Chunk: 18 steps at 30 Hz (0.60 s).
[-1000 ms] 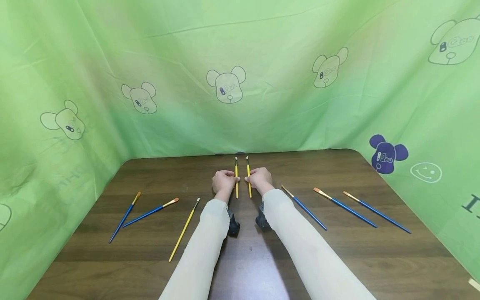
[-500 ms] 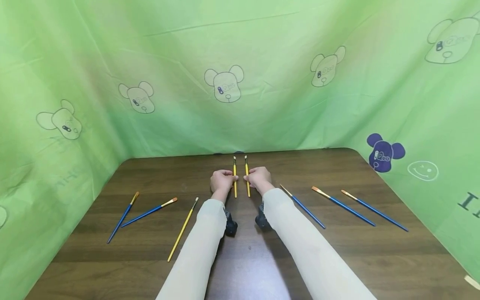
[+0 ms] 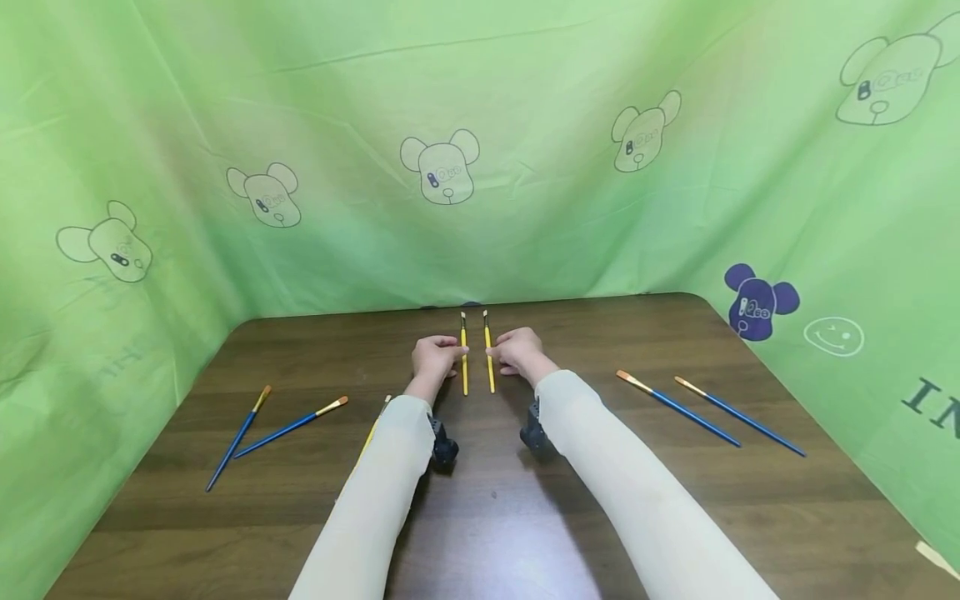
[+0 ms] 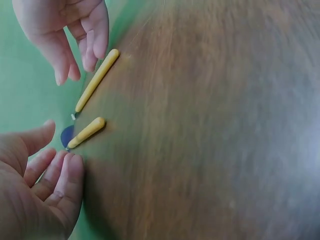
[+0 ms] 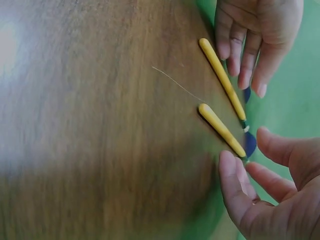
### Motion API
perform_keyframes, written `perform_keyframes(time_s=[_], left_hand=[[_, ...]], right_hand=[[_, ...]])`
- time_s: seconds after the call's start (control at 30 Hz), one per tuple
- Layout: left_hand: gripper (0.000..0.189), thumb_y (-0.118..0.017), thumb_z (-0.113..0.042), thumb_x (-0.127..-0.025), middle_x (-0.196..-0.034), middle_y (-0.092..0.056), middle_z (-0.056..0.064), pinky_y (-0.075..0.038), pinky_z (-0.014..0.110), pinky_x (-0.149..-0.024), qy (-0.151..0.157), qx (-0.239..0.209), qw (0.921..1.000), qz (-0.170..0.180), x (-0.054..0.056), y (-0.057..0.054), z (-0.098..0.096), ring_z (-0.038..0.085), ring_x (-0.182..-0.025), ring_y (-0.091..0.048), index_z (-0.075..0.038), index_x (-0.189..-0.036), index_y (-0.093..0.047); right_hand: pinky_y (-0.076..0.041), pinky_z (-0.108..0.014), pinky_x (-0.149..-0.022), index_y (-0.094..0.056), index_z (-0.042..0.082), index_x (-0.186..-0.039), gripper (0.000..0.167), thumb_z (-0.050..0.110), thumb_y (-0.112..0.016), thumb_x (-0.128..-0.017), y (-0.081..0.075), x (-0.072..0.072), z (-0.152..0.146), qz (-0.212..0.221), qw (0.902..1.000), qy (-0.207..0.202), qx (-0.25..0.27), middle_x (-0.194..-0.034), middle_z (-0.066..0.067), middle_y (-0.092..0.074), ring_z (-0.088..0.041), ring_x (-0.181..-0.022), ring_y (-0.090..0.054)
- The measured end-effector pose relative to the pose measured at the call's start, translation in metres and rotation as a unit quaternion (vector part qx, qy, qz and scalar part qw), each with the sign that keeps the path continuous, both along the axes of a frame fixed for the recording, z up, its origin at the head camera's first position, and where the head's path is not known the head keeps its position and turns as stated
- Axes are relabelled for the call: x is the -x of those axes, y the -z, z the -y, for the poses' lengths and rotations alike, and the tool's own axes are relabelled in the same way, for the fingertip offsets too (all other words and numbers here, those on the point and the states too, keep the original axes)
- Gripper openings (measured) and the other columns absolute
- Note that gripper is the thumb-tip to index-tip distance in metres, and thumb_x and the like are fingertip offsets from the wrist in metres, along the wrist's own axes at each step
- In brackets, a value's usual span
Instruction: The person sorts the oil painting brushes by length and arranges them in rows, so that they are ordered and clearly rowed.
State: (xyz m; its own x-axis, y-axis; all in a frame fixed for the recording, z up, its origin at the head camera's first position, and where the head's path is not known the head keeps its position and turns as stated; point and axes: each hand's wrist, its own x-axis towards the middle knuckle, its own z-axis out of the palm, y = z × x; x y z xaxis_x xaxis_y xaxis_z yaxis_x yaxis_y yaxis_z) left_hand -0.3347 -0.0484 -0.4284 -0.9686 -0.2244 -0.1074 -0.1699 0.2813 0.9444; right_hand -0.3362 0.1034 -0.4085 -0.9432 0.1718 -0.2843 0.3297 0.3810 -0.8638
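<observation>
Two yellow-handled paintbrushes lie side by side near the table's far edge, bristles pointing away: a left yellow paintbrush [image 3: 464, 358] and a right yellow paintbrush [image 3: 490, 358]. My left hand [image 3: 435, 358] is just left of the first, thumb and fingers spread apart around nothing. In the left wrist view, that left hand [image 4: 47, 182] has its fingertips close to the brush's bristle end. My right hand [image 3: 520, 352] is just right of the second brush. Its fingers are parted and relaxed in the right wrist view, where the right hand [image 5: 280, 185] grips nothing.
Two blue paintbrushes [image 3: 291, 433] [image 3: 238, 442] lie at the left. Another yellow paintbrush [image 3: 372, 433] is partly covered by the left sleeve [image 3: 375, 492]. At the right lie two more blue paintbrushes [image 3: 686, 412] [image 3: 750, 422]. A green cloth [image 3: 360, 267] surrounds the brown table [image 3: 495, 533].
Both hands have let go of the yellow paintbrushes and drawn slightly apart. The sleeves now cover a blue paintbrush at the right and part of the left yellow one. The head view has shifted slightly.
</observation>
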Motion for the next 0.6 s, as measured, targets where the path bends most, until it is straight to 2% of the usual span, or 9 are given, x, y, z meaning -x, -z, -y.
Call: perform_keyframes(time_s=[0.13, 0.33, 0.6], left_hand=[[0.023, -0.081, -0.013, -0.08, -0.089, -0.072, 0.007, -0.055, 0.026, -0.053, 0.014, 0.0, 0.9999, -0.002, -0.002, -0.004, 0.002, 0.014, -0.071, -0.064, -0.005, -0.102, -0.075], [0.023, -0.078, -0.013, -0.083, -0.095, -0.072, 0.009, -0.057, 0.03, -0.06, 0.052, -0.012, 0.9985, -0.011, -0.01, -0.011, 0.007, 0.022, -0.085, -0.068, -0.005, -0.104, -0.073], [0.025, -0.077, -0.013, -0.084, -0.1, -0.071, 0.011, -0.058, 0.033, -0.061, 0.081, -0.019, 0.9963, -0.024, -0.017, -0.023, 0.017, 0.023, -0.087, -0.067, -0.002, -0.107, -0.072]], right_hand=[[-0.058, -0.029, -0.065, -0.063, -0.001, -0.122, 0.038, 0.006, -0.074, -0.086, -0.008, -0.004, -0.004, -0.006, 0.9997, -0.014, 0.017, -0.104, -0.016, -0.064, -0.024, -0.088, -0.061], [-0.058, -0.031, -0.07, -0.06, -0.003, -0.126, 0.041, 0.005, -0.071, -0.088, -0.019, -0.013, -0.014, -0.024, 0.9982, -0.042, 0.035, -0.114, -0.021, -0.065, -0.03, -0.099, -0.064], [-0.057, -0.034, -0.078, -0.056, -0.005, -0.13, 0.044, 0.004, -0.069, -0.089, -0.028, -0.022, -0.025, -0.029, 0.9956, -0.074, 0.049, -0.122, -0.023, -0.061, -0.033, -0.109, -0.062]])
